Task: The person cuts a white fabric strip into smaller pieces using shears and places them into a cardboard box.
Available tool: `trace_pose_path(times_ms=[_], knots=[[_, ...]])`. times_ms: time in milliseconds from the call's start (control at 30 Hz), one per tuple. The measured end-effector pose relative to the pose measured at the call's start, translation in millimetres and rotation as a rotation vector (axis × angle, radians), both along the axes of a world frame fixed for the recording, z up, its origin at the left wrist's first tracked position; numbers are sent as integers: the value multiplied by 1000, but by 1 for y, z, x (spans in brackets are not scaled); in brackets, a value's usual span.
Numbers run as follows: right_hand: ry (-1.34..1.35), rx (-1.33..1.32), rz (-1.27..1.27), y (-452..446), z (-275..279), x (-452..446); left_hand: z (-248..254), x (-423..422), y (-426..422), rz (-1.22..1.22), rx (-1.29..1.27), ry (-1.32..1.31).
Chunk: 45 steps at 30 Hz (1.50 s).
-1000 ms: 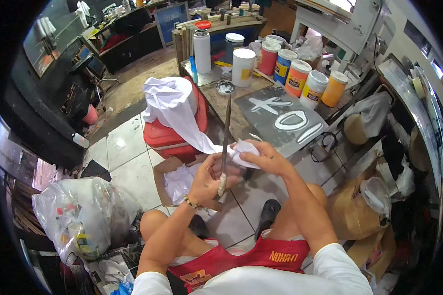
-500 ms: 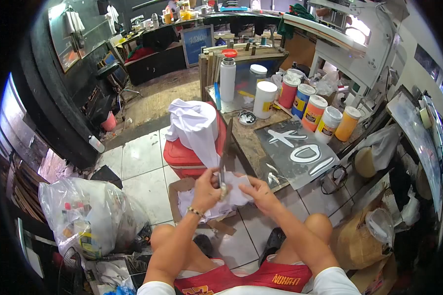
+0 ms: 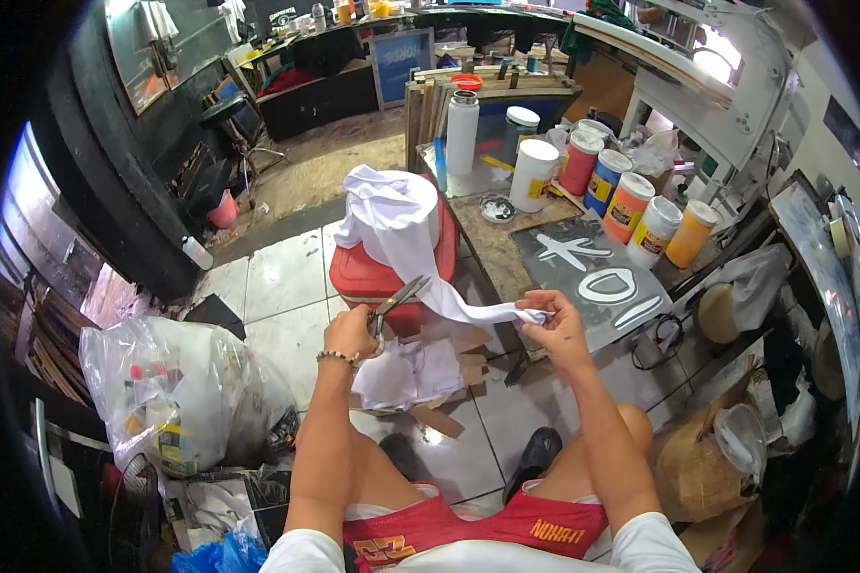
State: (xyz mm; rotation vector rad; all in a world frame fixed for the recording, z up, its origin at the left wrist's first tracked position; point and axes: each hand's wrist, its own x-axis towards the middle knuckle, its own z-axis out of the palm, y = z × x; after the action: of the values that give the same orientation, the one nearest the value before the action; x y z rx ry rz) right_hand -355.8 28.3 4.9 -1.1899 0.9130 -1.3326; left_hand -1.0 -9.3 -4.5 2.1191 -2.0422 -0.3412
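Note:
My left hand (image 3: 351,334) is closed around the handles of a pair of scissors (image 3: 399,296), whose blades point up and to the right beside the white cloth. The fingers of my right hand (image 3: 558,329) pinch the end of that white cloth (image 3: 463,304), which stretches in a twisted strip towards the left. The rest of the cloth lies bunched over a white round container (image 3: 420,224) on a red cooler box (image 3: 355,272). Below my hands, white fabric pieces (image 3: 411,372) lie in and over a cardboard box (image 3: 470,368).
Right of the cooler, a low table (image 3: 478,224) carries paint jars (image 3: 629,205), a white bottle (image 3: 462,134) and a dark sheet with white lettering (image 3: 592,277). A full clear plastic bag (image 3: 182,392) stands at left. A brown paper bag (image 3: 702,458) sits at right.
My hands have moved apart from over the box. The right hand, which held a small white piece, now pulls the cloth's end to the right. The scissors have moved left with my left hand.

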Motion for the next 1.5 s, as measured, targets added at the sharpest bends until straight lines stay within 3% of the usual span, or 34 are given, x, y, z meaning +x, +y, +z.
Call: trace_pose_path(times_ms=[67,167,200,267,400,467,700,867,967,1133,1267,1500], knots=[[13,-30,-25,-1,1,-7,4,-1,3,-18,-75,51],[81,-95,-87,-2,7,-20,7,-11,0,-61,-196,473],[81,-81,-102,-2,10,-23,9,-18,4,-73,-179,474],[78,-72,-189,-4,17,-31,27,-41,13,-113,67,1289],[57,-16,-376,-7,29,-46,33,-80,34,-291,167,1443],[84,-15,-449,-6,33,-55,37,-97,46,-352,387,1583],[288,-154,-720,-14,24,-88,7,-138,73,-537,724,1378],[289,-128,-722,-8,31,-90,-5,-145,81,-626,826,1305],[292,-94,-733,-5,33,-92,-22,-147,83,-645,930,1389],[149,-98,-635,-6,35,-89,-40,-150,86,-781,1039,1362],[17,-122,-531,-1,41,-83,-44,-152,89,-747,1075,1390],[89,-29,-278,21,58,-75,-25,-156,82,-672,861,1447]])
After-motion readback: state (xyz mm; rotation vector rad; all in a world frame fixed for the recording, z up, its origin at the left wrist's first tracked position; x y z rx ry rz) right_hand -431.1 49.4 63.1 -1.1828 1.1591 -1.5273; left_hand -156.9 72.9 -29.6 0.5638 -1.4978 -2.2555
